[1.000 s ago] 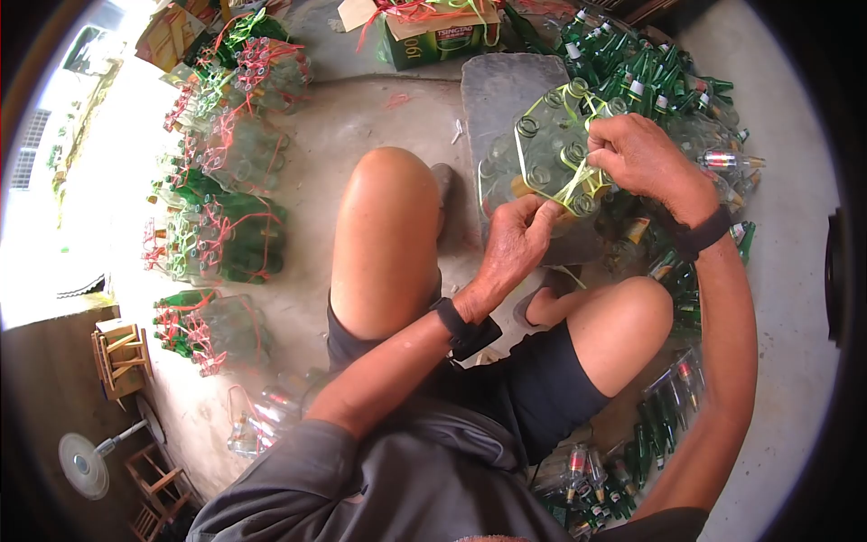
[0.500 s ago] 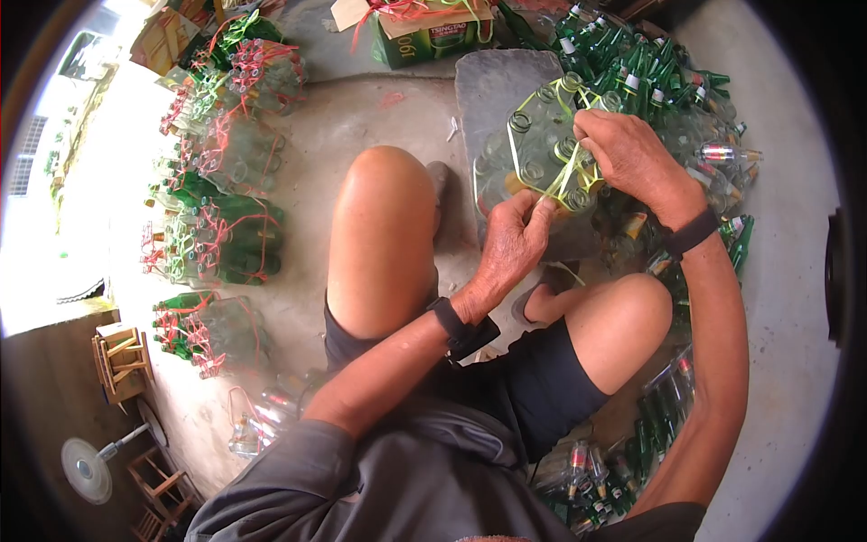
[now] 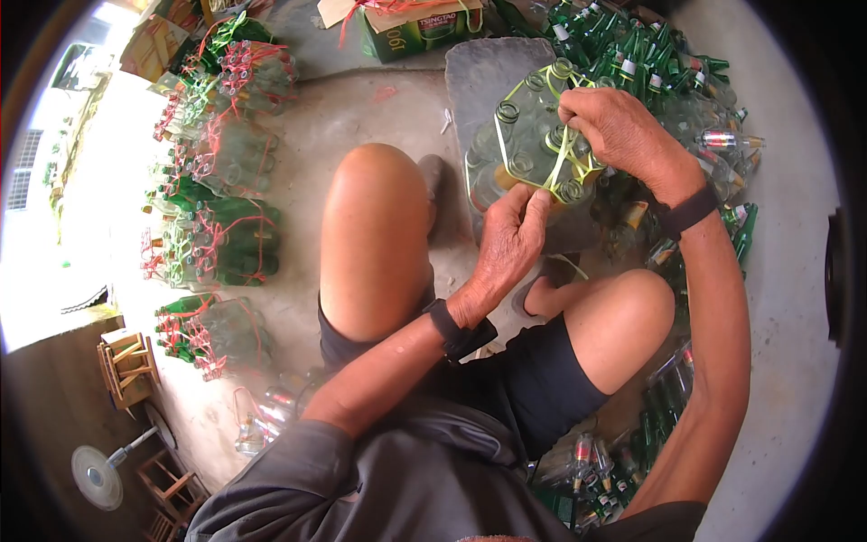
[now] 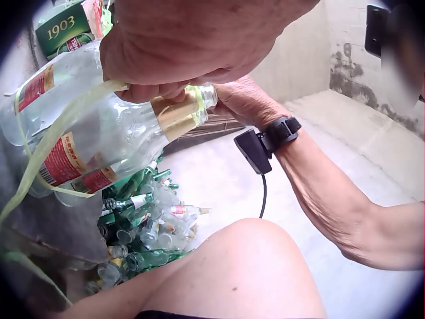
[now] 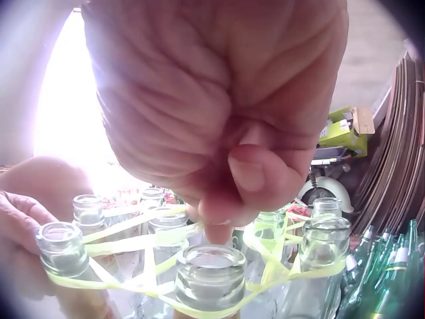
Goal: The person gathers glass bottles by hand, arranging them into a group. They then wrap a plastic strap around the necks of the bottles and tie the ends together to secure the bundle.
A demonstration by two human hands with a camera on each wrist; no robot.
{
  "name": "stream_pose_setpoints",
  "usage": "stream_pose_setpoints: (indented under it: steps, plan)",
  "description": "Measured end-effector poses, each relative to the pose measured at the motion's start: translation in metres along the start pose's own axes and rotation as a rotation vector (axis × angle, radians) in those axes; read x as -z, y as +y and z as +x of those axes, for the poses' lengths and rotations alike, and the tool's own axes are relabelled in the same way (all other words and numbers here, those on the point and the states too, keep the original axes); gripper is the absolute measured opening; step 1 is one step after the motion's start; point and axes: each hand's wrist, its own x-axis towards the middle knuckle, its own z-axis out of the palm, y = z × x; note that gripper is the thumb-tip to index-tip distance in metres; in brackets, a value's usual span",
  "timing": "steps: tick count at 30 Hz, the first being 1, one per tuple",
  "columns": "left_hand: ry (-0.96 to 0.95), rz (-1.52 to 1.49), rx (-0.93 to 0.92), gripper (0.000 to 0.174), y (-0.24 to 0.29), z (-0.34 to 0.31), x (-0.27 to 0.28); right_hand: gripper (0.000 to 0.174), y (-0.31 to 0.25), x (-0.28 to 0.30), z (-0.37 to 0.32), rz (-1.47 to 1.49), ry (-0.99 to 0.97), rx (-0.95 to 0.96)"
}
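Note:
A bundle of clear glass bottles (image 3: 508, 112) stands on a grey slab, with a yellow-green plastic strap (image 3: 503, 144) wound around and between the necks. My left hand (image 3: 513, 228) pinches the strap between thumb and fingers at the bundle's near side, beside a bottle neck. Above the far right necks, my right hand (image 3: 623, 135) grips another stretch of strap with curled fingers. In the right wrist view the strap (image 5: 119, 247) crosses between the bottle mouths under that hand. Red labels (image 4: 63, 159) show on the bottles in the left wrist view, where a strap end hangs down.
Loose green and clear bottles (image 3: 646, 77) are heaped right of the slab (image 3: 465, 81). Tied bottle bundles (image 3: 239, 235) line the left side. A green box (image 3: 420, 34) stands at the back, and a fan (image 3: 97, 477) at lower left. My knees (image 3: 375, 181) flank the work.
The right hand has moved left and farther away over the bundle, and the strap between the two hands now runs straighter. The left hand keeps its pinch. The whole head view has shifted slightly.

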Motion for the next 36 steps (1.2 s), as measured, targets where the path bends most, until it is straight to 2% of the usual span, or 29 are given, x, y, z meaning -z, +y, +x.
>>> stream_pose_setpoints:
  steps: [5,7,10,12,16,18,22,24,27,34,36]
  plan:
    - [0.009,-0.032,-0.028,0.035,-0.004,0.001,-0.003,0.005,-0.003,0.003,0.012,0.04,-0.048,-0.057]
    - [-0.012,0.001,0.045,0.038,0.003,0.001,-0.001,0.005,0.0,0.002,0.015,0.051,-0.074,-0.084]
    - [0.018,-0.002,0.02,0.036,0.002,0.003,-0.003,0.004,-0.006,0.008,0.022,0.093,-0.062,0.004]
    - [0.012,0.009,0.031,0.039,0.003,0.003,-0.003,0.005,-0.015,0.019,0.028,0.258,-0.304,-0.375]
    - [-0.007,0.05,0.056,0.044,0.005,0.004,-0.003,0.006,-0.01,0.017,0.034,0.285,-0.318,-0.33]
    - [0.003,0.039,0.055,0.041,0.007,0.005,-0.004,0.008,-0.012,0.018,0.038,0.249,-0.37,-0.349]
    - [0.033,-0.013,0.028,0.041,0.005,0.006,-0.005,0.008,-0.006,0.003,0.04,0.25,-0.356,-0.329]
    - [0.035,-0.014,0.032,0.042,0.005,0.006,-0.003,0.009,-0.009,0.008,0.04,0.322,-0.378,-0.483]
    - [0.019,-0.012,0.039,0.042,0.004,0.006,-0.002,0.01,0.0,0.005,0.044,0.356,-0.495,-0.529]
    - [-0.003,-0.026,0.052,0.044,0.002,0.007,0.004,0.017,0.005,-0.006,0.037,0.357,-0.498,-0.541]
    - [-0.005,-0.013,0.063,0.045,0.003,0.005,0.009,0.024,0.001,-0.012,0.028,0.382,-0.335,-0.582]
